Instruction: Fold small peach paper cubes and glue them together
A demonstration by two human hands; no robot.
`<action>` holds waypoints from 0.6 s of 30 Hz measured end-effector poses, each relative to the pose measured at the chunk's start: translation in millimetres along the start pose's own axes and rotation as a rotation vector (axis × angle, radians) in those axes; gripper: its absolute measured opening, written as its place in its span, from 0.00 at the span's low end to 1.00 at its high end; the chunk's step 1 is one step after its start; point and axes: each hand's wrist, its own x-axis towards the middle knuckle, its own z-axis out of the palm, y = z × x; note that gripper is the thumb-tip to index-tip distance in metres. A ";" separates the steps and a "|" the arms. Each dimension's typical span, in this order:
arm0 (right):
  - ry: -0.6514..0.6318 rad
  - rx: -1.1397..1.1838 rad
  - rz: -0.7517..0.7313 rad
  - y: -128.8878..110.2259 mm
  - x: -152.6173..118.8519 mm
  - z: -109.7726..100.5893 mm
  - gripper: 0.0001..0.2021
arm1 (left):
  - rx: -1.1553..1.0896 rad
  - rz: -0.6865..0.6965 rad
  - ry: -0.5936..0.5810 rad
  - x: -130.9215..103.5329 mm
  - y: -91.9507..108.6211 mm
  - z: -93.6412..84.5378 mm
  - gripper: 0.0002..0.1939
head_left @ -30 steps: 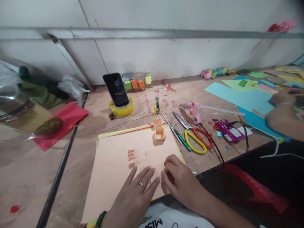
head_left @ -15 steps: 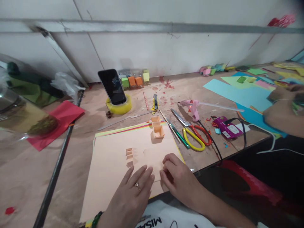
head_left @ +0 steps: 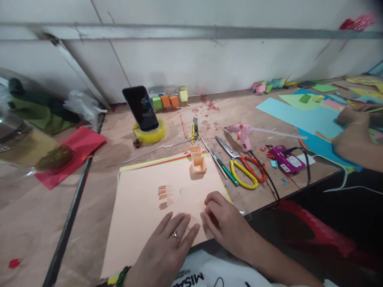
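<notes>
Status: two open-topped peach paper boxes (head_left: 199, 166) appear formed; they stand at the far right corner of the paper stack (head_left: 134, 227), which lies along the near edge of the worktop (head_left: 116, 139). Four small folded paper pieces (head_left: 163, 196) are set in a column toward the middle of the stack. The pale paper piece (head_left: 193, 201) appears flat; judging by the boxes, its shaping is not yet done.

Position: the paper piece lies on the stack near the worktop's near edge. Its near part is between the two hands; its far part extends beyond the fingers, right of the folded pieces.

Left hand (head_left: 169, 245): palm down, fingers extended, nothing grasped; fingertips at the piece's near left side. Right hand (head_left: 226, 221): fingers curled, thumb near the index finger, at the piece's right side. Whether they pinch its edge cannot be determined.
</notes>
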 end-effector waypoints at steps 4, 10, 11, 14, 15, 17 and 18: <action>-0.034 -0.003 0.013 1.7 -0.2 -1.5 0.07 | -0.022 0.025 -0.024 2.3 1.5 -1.0 0.20; -0.039 -0.007 0.012 3.1 0.0 -1.0 0.07 | -0.012 0.033 -0.014 3.3 1.3 -4.1 0.22; -0.038 -0.008 0.011 3.2 0.2 -1.1 0.07 | -0.015 0.029 -0.015 2.8 1.2 -4.1 0.23; -0.036 -0.004 0.008 3.6 0.2 -1.3 0.07 | -0.032 0.018 -0.019 0.8 0.6 -2.9 0.22; -0.034 -0.001 0.007 3.9 0.0 -1.3 0.07 | -0.038 0.016 -0.024 0.2 0.4 -2.3 0.22; -0.027 0.008 0.005 4.8 -0.4 -1.0 0.07 | -0.043 0.004 -0.019 -0.8 0.1 -0.7 0.21; -0.023 0.012 0.004 5.1 -0.6 -0.9 0.07 | -0.042 0.003 -0.016 -1.0 0.0 0.1 0.21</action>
